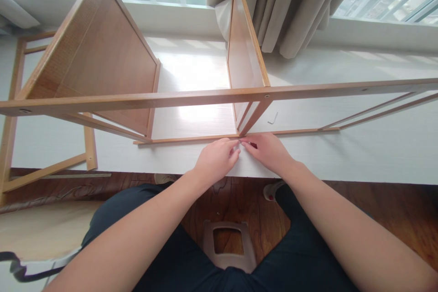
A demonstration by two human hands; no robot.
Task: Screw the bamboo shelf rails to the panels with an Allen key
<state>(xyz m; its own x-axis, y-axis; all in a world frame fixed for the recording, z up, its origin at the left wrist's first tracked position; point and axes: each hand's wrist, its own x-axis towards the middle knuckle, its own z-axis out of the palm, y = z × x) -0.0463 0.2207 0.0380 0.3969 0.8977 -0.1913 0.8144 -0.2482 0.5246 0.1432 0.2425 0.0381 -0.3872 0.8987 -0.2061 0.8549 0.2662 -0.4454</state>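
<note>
A wooden frame (178, 98) spans the picture, its long top rail crossing from the left edge to the right, above and beyond both hands; one wide panel (109, 59) leans in the upper left, a second panel (244, 45) rises at upper centre, and a crossbar comes down between the rails to the spot where the hands meet; a loose wooden frame (89, 141) stands at the far left; a bent metal key (273, 119) lies on the white table (376, 155), just above the right hand (268, 151).

The lower rail runs near the table's front edge, at the middle of the picture; bare table opens to the right of the right hand and between the two panels; legs in dark trousers (301, 237) and a stool (227, 255) fill the lower centre.

The left hand (219, 157) has its fingers drawn in narrow at the lower rail; the right hand's thumb and finger come close together there, beside a tiny dark piece (239, 140); which hand grips it, I cannot tell; the wood is pale brown and square-edged, the curtain (294, 9) grey and pleated, the floor (393, 219) dark, glossy wood.
</note>
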